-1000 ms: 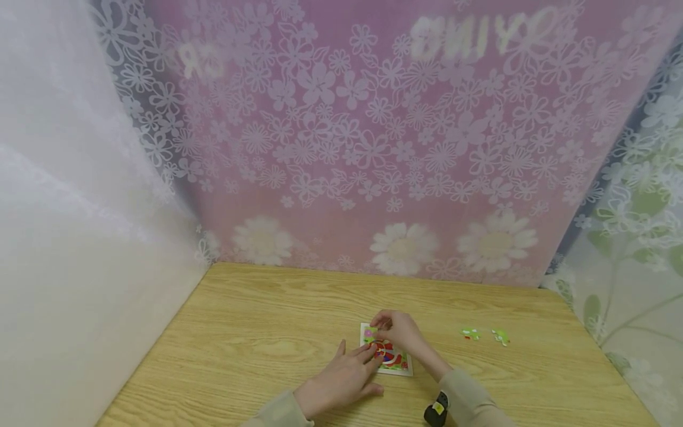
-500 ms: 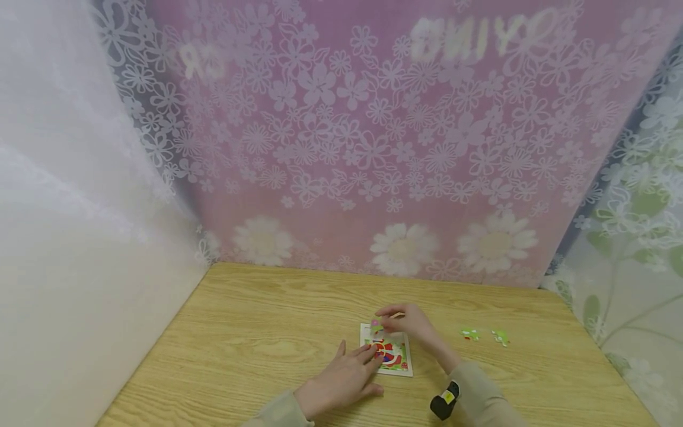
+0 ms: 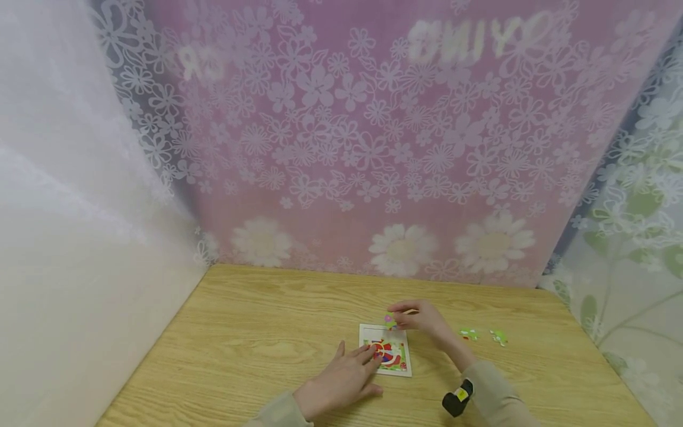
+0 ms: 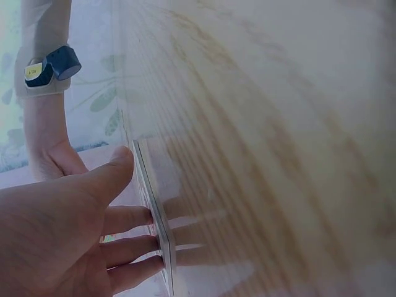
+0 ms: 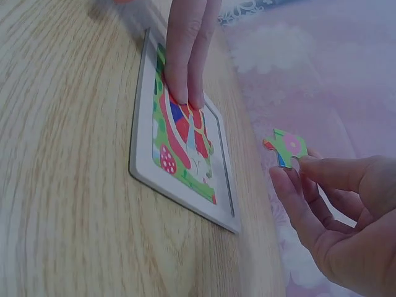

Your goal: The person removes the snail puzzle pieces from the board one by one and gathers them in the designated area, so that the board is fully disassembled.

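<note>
A jigsaw puzzle in a white frame [image 3: 408, 363] lies on the wooden table, with red, blue and green pieces in its near part and a bare white strip along its far side. My left hand [image 3: 341, 379] rests on it, its straight fingertips pressing the assembled pieces [image 5: 179, 133]. Above the far right corner of the frame, my right hand [image 3: 424, 317] pinches a green puzzle piece [image 5: 288, 147] with a pink flower between thumb and fingers. That piece is lifted clear of the board.
Two loose green puzzle pieces, one nearer [image 3: 469, 334] and one farther right [image 3: 498, 338], lie on the table [image 3: 256, 332]. A flowered pink curtain [image 3: 331, 148] hangs behind the table. A black device [image 3: 457, 400] is strapped at the right wrist.
My right hand has lifted the green flower piece out of the frame's far left corner and carried it up and to the right. The left hand has stayed in place.
</note>
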The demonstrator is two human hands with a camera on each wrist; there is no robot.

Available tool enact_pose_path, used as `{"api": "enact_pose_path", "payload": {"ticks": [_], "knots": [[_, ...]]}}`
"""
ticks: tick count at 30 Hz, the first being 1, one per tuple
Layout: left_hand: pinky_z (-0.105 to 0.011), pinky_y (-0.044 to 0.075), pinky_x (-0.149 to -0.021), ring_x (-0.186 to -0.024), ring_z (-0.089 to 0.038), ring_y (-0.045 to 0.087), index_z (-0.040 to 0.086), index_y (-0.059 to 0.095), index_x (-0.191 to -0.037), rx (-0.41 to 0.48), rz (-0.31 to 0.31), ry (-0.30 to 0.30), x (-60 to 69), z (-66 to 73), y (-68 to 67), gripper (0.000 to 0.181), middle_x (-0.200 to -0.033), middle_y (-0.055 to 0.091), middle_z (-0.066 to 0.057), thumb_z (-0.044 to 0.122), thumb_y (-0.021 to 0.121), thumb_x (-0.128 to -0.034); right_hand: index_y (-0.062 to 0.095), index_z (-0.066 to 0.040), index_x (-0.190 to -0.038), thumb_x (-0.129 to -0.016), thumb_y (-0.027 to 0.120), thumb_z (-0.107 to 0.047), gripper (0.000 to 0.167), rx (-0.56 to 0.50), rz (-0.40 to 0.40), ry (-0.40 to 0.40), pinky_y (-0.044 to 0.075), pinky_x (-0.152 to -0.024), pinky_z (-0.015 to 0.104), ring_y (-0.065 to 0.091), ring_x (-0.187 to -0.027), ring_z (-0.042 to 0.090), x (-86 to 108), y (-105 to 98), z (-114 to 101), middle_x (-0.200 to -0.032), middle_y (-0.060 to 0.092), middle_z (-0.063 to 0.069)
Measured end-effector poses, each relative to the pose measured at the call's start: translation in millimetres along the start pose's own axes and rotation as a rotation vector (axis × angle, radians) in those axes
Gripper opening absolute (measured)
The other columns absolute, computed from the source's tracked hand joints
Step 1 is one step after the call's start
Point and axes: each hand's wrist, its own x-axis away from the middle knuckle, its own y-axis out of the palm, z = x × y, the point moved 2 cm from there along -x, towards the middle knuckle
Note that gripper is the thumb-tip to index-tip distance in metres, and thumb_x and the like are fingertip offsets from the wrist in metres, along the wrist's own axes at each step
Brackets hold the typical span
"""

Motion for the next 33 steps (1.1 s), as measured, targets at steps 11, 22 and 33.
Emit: {"api": "enact_pose_path", "payload": {"ticks": [11,22,33], "knots": [[-0.061,0.044,-0.105,-0.141,-0.025,0.047,0.012,0.054,-0.147,-0.043,0.039,0.02,1.1,0.7,4.3,0.062,-0.153,0.049,-0.01,0.055,0.048,-0.1016,0.059,0.017,-0.129,-0.101,0.06,-0.006,0.036,0.025,0.025,-0.007,0.057,-0.089,0.047,0.07,-0.101,0.036,14.8,-26.8,1.5,-0.133,0.057,0.034],[-0.056,0.048,-0.103,-0.137,-0.025,0.052,0.011,0.057,-0.144,-0.068,0.082,0.044,1.0,0.9,7.1,0.061,-0.149,0.053,-0.01,0.055,0.048,-0.1017,0.06,0.011,-0.132,-0.103,0.058,-0.011,0.036,0.127,0.096,0.054,0.056,-0.091,0.05,0.071,-0.102,0.035,32.6,-67.3,8.7,-0.132,0.061,0.03],[-0.056,0.049,-0.102,-0.135,-0.025,0.053,0.011,0.059,-0.142,-0.065,0.087,0.042,0.5,2.5,3.3,0.06,-0.148,0.055,-0.009,0.054,0.051,-0.1012,0.065,0.01,-0.126,-0.099,0.065,-0.01,0.033,0.187,0.15,0.076,0.06,-0.081,0.042,0.072,-0.093,0.027,38.4,-82.4,25.1,-0.127,0.063,0.03]]}}
